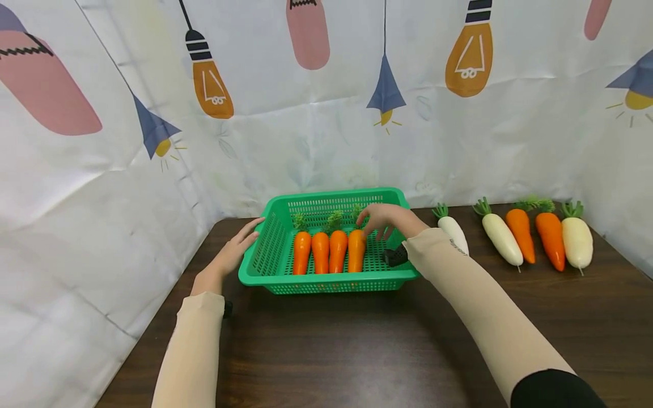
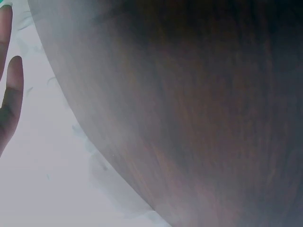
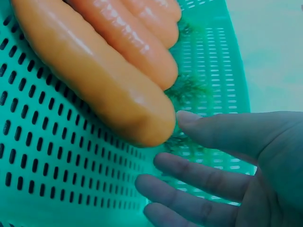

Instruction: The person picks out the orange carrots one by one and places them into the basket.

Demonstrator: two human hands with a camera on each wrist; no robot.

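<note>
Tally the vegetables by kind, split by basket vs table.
Carrots: 6 (4 in the green basket, 2 on the table)
White radishes: 3 (0 in the basket, 3 on the table)
Total: 9

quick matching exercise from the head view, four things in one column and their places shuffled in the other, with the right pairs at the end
Things
1. row of four carrots
2. three white radishes
3. lamp-print cloth
4. left grip

Places
A. behind the dark table
B. at the left side of the green basket
C. inside the green basket
D. on the dark table, right of the green basket

Pairs
1-C, 2-D, 3-A, 4-B
</note>
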